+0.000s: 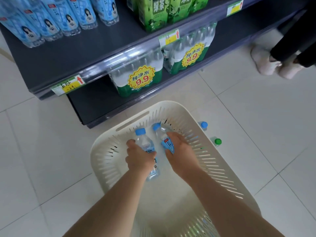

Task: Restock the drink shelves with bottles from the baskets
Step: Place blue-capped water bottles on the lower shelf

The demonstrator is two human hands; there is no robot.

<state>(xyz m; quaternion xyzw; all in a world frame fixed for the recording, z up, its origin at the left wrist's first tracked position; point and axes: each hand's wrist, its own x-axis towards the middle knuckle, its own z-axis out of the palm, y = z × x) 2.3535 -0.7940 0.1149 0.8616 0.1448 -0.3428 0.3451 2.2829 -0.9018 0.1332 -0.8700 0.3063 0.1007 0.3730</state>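
Note:
A cream slotted basket (220, 161) stands on the floor in front of the dark drink shelf (71, 53). Inside it, my left hand (139, 158) grips a clear water bottle with a blue cap (142, 139), and my right hand (181, 154) grips a second blue-capped water bottle (161, 134). Both bottles point cap-first toward the shelf. On the shelf's upper level, at the left, stands a row of matching blue-labelled bottles (51, 19).
Green tea cartons (153, 12) stand to the right of the blue bottles. Shrink-wrapped water packs (136, 77) fill the lower shelf. Beside the basket's right wall stand a blue-capped bottle (203, 125) and a green-capped bottle (217, 141). Another person's shoes (273, 64) are at the far right.

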